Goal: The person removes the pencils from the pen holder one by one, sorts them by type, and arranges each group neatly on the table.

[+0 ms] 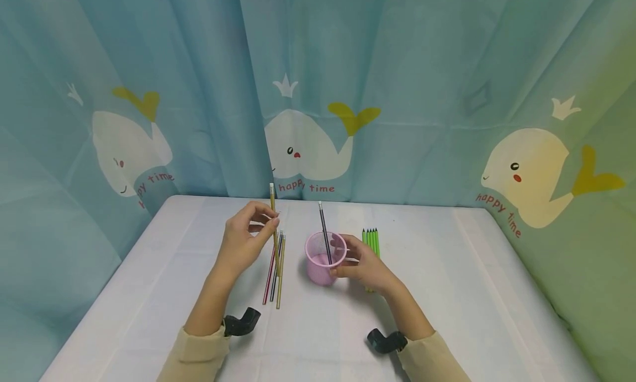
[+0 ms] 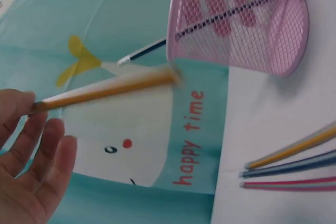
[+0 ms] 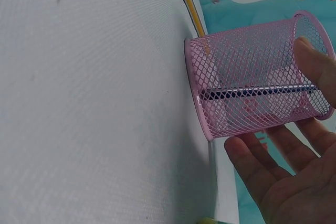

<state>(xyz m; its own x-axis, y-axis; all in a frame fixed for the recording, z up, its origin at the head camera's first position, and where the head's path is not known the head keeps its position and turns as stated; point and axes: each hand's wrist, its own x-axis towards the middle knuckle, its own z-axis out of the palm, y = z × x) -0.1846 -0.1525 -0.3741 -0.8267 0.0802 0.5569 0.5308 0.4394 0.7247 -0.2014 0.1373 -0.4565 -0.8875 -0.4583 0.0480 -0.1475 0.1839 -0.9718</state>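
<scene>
Between thumb and fingertips, my left hand (image 1: 243, 241) pinches a gold-yellow pencil (image 1: 272, 197), upright with its pale end up. In the left wrist view this pencil (image 2: 113, 91) is blurred at its lower end. A pink mesh pencil cup (image 1: 319, 275) stands on the table to the right, and my right hand (image 1: 370, 267) holds it from its right side, thumb near the rim. Inside the cup leans a dark blue pencil (image 1: 324, 224), its tip end down. Below my left hand lie a red pencil (image 1: 268, 285), a dark blue pencil (image 1: 273, 291) and another gold-yellow pencil (image 1: 279, 295).
Several green pencils (image 1: 371, 237) lie side by side to the right of the cup, partly covered by the right hand. The white tabletop (image 1: 318, 338) reaches back to a blue curtain (image 1: 422, 67) printed with whales.
</scene>
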